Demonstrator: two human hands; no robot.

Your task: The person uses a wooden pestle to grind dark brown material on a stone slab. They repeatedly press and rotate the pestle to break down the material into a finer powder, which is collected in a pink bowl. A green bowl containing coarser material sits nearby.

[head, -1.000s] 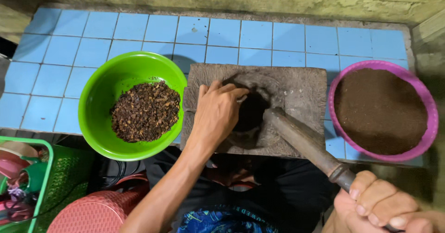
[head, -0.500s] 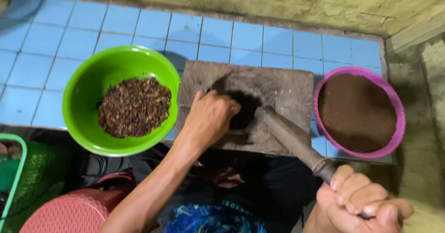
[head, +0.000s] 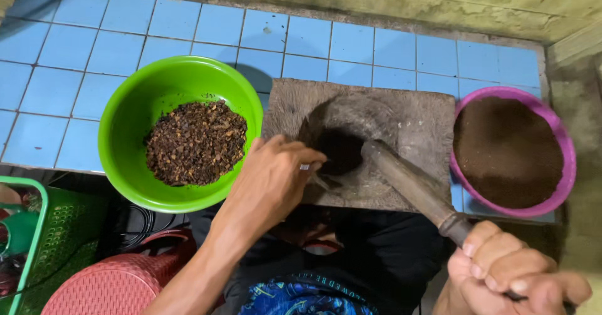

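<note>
While right hand (head: 501, 271) grips pestle (head: 411, 186), left hand (head: 273, 180) at mortar (head: 401, 120)

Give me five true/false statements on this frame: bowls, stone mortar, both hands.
1. The bright green plastic bowl holds coarse dark brown chunks. True.
2. The pink-rimmed round bowl is empty. False: it is filled with fine dark brown powder.
3. The right hand grips the long dark pestle, whose tip sits at the hollow of the grey stone mortar slab. True.
4. The left hand rests inside the green bowl. False: it is at the mortar's near edge, fingers by the hollow.
5. The green bowl sits right of the mortar. False: in the picture it is on the left, the pink-rimmed one on the right.
</note>
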